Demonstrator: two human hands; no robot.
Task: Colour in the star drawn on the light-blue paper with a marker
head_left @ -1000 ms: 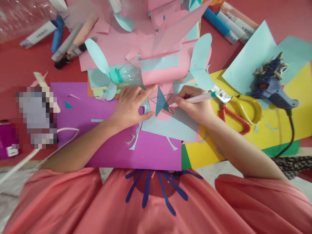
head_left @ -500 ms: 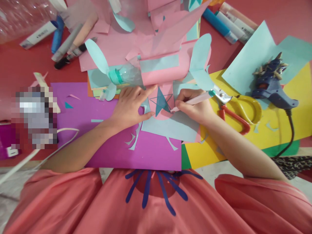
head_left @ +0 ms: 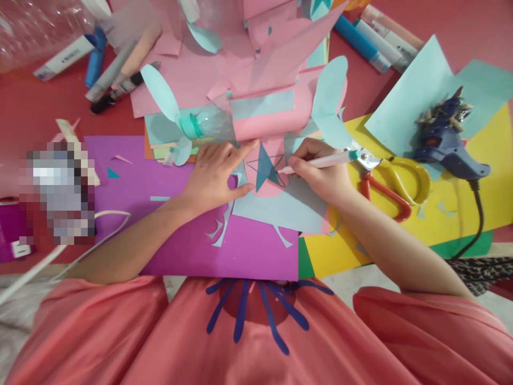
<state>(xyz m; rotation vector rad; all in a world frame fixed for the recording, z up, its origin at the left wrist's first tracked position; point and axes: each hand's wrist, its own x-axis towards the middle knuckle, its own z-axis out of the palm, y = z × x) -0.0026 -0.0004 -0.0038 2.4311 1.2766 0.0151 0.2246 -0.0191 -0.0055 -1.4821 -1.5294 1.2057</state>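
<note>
Pen (head_left: 320,161) tip lifted slightly, right hand (head_left: 320,179) fingers pinching it, left hand (head_left: 214,174) flat on pink paper (head_left: 266,188), cluttered red table (head_left: 40,112)

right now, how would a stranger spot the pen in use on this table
Find the big purple sheet; just past its upper right edge the right hand rests on pale blue paper. The pen is the thin white one it grips, tip at a drawn star, the only one not lying loose.
</note>
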